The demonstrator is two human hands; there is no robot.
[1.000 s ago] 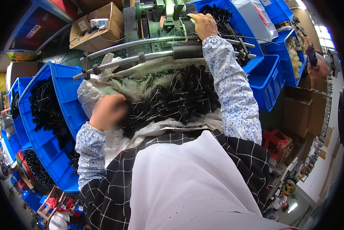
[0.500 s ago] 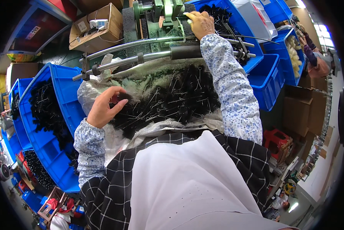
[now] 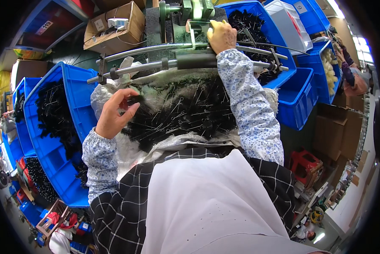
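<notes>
A heap of black twisted-wire brushes with looped wire ends lies on a whitish woven sack in front of me. At its left side my left hand is closed, thumb and fingers pinching a black wire brush. My right hand reaches forward to the bench machine, its fingers curled together just right of a bent metal bracket. What lies in those fingers is hidden. Two steel rails with a dark sleeve cross between the machine and the heap.
Blue bins of black brushes stand left and right of me. An empty-looking blue bin sits farther right. A cardboard box holds a white device. Another person's arm shows at far right.
My right hand has drawn back a little toward me and left, away from the machine head. My left hand stays over the heap's left side, its fingers shifted slightly. The view has moved somewhat.
</notes>
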